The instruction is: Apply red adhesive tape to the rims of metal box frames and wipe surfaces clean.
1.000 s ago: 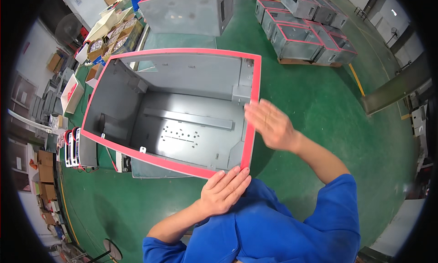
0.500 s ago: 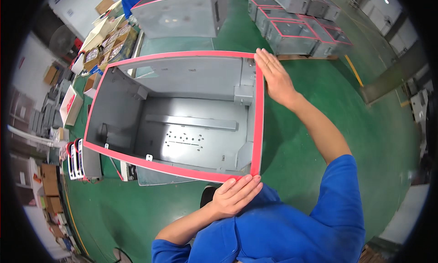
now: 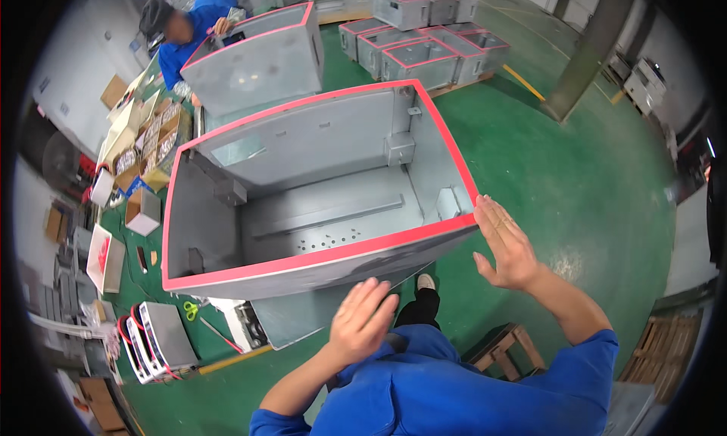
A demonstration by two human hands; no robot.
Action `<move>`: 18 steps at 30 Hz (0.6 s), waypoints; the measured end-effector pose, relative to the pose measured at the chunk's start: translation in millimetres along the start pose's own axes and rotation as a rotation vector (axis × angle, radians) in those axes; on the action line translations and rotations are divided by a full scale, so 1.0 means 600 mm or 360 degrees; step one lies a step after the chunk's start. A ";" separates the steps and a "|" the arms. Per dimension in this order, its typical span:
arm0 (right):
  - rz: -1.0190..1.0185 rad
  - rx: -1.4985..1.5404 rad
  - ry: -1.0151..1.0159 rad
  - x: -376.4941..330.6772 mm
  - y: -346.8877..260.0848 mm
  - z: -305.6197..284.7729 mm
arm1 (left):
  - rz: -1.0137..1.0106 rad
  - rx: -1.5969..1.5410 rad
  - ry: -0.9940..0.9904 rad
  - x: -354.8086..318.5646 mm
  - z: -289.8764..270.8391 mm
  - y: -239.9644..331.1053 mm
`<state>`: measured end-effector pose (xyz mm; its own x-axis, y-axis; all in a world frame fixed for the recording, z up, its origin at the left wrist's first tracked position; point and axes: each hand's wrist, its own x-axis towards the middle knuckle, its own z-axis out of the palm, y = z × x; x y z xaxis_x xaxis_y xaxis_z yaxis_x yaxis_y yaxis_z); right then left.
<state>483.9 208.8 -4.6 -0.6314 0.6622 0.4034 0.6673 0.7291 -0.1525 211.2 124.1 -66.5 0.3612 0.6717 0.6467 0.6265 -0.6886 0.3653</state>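
A large grey metal cabinet (image 3: 318, 180) lies with its opening upward, and a pink strip (image 3: 333, 256) runs around its rim. Inside are a long bar (image 3: 341, 215), small brackets and a cluster of holes in the bottom. My right hand (image 3: 507, 247) rests its outstretched fingertips at the near right corner of the rim, thumb spread away. Just in front of the cabinet's near wall is my left hand (image 3: 363, 321), fingers extended and holding nothing; whether it touches the wall I cannot tell.
Beyond stands a second cabinet (image 3: 254, 69) with a co-worker in blue (image 3: 174, 61) beside it. More cabinets (image 3: 420, 57) are stacked farther back. Parts boxes (image 3: 155, 137) line the left. Green scissors (image 3: 191, 310) lie near a grey-white device (image 3: 159, 337); a wooden stool (image 3: 511, 353) stands at my right.
My right hand has come from the far right corner to the near right one. My left hand has left the near rim. The view has shifted, showing more of the cabinet's near wall.
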 end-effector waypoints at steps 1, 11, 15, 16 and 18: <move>0.0032 -0.0039 0.0006 -0.005 -0.013 0.002 | -0.0003 0.0032 0.0020 -0.014 -0.024 -0.010; 0.0351 -0.0026 -0.0532 0.108 0.015 0.001 | -0.0416 0.0773 0.0637 -0.093 -0.250 -0.149; 0.0387 -0.0108 -0.0388 0.237 0.143 0.084 | -0.0678 0.1032 0.0785 -0.070 -0.301 -0.214; 0.0384 -0.0098 -0.0315 0.271 0.173 0.101 | -0.0755 0.1012 0.0763 -0.064 -0.313 -0.227; 0.0446 -0.0102 -0.0262 0.335 0.213 0.134 | -0.0941 0.0794 0.0805 -0.061 -0.328 -0.252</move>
<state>410.6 449.1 -15.7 -0.4716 0.8584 0.2019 0.8442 0.5056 -0.1778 -32.8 149.7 -13.6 -0.3834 0.5965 0.7051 0.8802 0.0047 0.4747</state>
